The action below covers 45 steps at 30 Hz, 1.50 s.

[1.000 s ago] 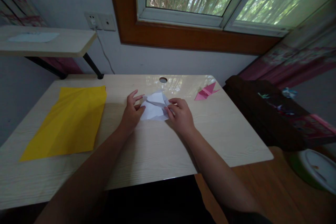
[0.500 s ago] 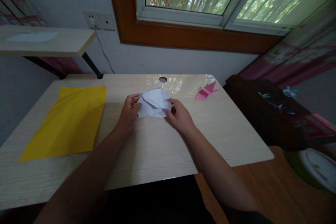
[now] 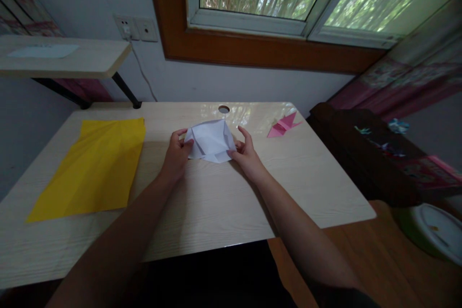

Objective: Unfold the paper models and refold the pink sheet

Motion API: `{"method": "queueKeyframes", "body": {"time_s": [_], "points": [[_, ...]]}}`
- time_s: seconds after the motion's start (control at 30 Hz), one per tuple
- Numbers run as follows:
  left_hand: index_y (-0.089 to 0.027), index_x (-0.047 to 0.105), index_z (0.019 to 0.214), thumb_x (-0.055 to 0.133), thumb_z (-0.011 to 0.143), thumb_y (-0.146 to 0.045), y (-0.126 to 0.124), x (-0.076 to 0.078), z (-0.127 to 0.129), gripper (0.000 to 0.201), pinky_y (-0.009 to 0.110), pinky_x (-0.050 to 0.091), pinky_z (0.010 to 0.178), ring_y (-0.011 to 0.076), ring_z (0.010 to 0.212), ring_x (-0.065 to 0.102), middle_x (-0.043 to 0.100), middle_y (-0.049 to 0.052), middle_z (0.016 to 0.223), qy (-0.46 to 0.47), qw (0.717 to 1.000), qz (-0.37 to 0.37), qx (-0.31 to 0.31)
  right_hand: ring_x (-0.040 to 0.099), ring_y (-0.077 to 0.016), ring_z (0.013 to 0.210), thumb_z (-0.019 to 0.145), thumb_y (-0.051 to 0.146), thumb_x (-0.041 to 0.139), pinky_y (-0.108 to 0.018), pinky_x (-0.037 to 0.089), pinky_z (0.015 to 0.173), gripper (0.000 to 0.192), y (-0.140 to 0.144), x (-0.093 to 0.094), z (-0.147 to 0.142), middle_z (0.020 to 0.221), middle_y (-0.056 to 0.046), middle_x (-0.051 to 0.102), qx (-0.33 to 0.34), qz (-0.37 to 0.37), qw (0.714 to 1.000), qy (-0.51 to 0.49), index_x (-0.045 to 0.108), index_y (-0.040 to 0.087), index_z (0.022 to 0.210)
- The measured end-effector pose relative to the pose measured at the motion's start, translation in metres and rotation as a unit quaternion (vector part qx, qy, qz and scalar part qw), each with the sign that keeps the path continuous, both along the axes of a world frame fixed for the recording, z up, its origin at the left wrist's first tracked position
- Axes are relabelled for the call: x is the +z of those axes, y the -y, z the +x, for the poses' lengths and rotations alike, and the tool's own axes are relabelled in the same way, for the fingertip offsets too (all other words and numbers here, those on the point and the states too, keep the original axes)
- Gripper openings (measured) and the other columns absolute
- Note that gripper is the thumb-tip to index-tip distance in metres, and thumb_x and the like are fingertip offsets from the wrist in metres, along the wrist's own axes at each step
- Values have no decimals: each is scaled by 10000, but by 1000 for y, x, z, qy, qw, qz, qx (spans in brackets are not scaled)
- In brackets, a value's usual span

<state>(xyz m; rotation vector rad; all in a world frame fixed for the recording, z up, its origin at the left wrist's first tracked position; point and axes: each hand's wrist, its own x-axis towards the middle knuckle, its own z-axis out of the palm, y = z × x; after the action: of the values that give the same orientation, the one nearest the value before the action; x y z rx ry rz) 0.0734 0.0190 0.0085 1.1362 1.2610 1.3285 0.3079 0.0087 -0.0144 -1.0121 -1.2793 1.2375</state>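
A creased white sheet of paper is lifted off the pale wooden desk near its middle, partly opened up. My left hand pinches its left edge between thumb and fingers. My right hand holds the right edge, thumb under the paper and fingers raised beside it.
A large yellow sheet lies flat on the desk's left side. A folded pink paper crane sits at the back right, near a cable hole. A dark cabinet stands to the right, a small shelf at the upper left.
The white paper was lying partly folded on the desk; both hands have raised it and spread it open. My right fingers have lifted off its top.
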Motion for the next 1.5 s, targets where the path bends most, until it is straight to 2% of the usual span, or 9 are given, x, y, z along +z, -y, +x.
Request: {"method": "queueKeyframes", "body": {"time_s": [0.23, 0.43, 0.6, 0.83, 1.2, 1.27, 1.33, 1.43, 1.5], "points": [[-239, 510, 1250, 709, 818, -325, -1, -11, 3, 483, 228, 483, 653, 143, 803, 609, 648, 20, 994, 66, 997, 18, -28, 630, -162, 859, 817, 269, 656, -352, 545, 819, 705, 0, 3, -3, 1133, -24, 642, -89, 80, 992, 31, 332, 390, 1431], [-213, 576, 1168, 807, 709, -311, 6, -4, 11, 523, 262, 518, 712, 171, 901, 663, 694, 53, 1082, 154, 982, 6, -105, 658, -220, 982, 772, 361, 730, -406, 563, 873, 805, 1, 5, -9, 1185, -65, 647, -76, 81, 992, 64, 319, 316, 1462], [-194, 672, 993, 833, 671, -349, 10, 1, 13, 391, 314, 543, 738, 193, 841, 695, 736, 46, 914, 160, 977, -11, -143, 670, -259, 1038, 800, 318, 699, -440, 543, 929, 371, 6, 7, -8, 1152, -78, 710, -62, 82, 986, 130, 643, 221, 1153], [-192, 742, 1010, 821, 695, -472, 15, 5, 5, 429, 391, 585, 835, 266, 933, 713, 752, 102, 1047, 142, 975, -26, -168, 586, -262, 1229, 890, 216, 623, -514, 468, 1074, 254, 17, 36, 2, 1294, -62, 626, -160, 279, 913, 250, 675, 303, 1122], [-226, 697, 917, 811, 695, -420, 13, 3, -5, 316, 307, 554, 638, 202, 753, 676, 723, 44, 886, 132, 982, 0, -138, 550, -271, 1261, 950, 148, 521, -555, 501, 1060, 289, 25, 40, 2, 1303, -65, 530, -220, 325, 876, 282, 652, 350, 1109], [-229, 712, 924, 792, 709, -408, 13, 5, -8, 291, 308, 551, 632, 211, 774, 679, 728, 50, 903, 102, 986, 19, -131, 548, -268, 1264, 974, 201, 514, -540, 514, 1043, 248, 23, 40, 3, 1306, -73, 535, -231, 309, 880, 276, 631, 343, 1140], [-222, 732, 930, 766, 737, -371, 14, 9, -10, 246, 316, 554, 666, 222, 827, 686, 737, 64, 946, 59, 990, 46, -123, 575, -253, 1232, 1008, 275, 485, -495, 549, 995, 253, 21, 37, 2, 1345, -82, 536, -218, 264, 908, 243, 571, 342, 1236], [-192, 755, 956, 720, 788, -315, 18, 18, -11, 210, 327, 549, 735, 226, 885, 690, 747, 90, 1006, 23, 990, 87, -112, 653, -216, 1112, 1057, 369, 375, -442, 581, 923, 357, 16, 31, 1, 1323, -91, 600, -123, 160, 969, 143, 395, 352, 1413], [-187, 763, 970, 715, 803, -312, 21, 24, -11, 215, 338, 544, 774, 234, 914, 692, 750, 99, 1024, 13, 988, 110, -111, 665, -216, 1112, 1066, 413, 331, -453, 576, 924, 406, 14, 27, -1, 1292, -91, 640, -45, 106, 989, 89, 310, 355, 1466]]}}
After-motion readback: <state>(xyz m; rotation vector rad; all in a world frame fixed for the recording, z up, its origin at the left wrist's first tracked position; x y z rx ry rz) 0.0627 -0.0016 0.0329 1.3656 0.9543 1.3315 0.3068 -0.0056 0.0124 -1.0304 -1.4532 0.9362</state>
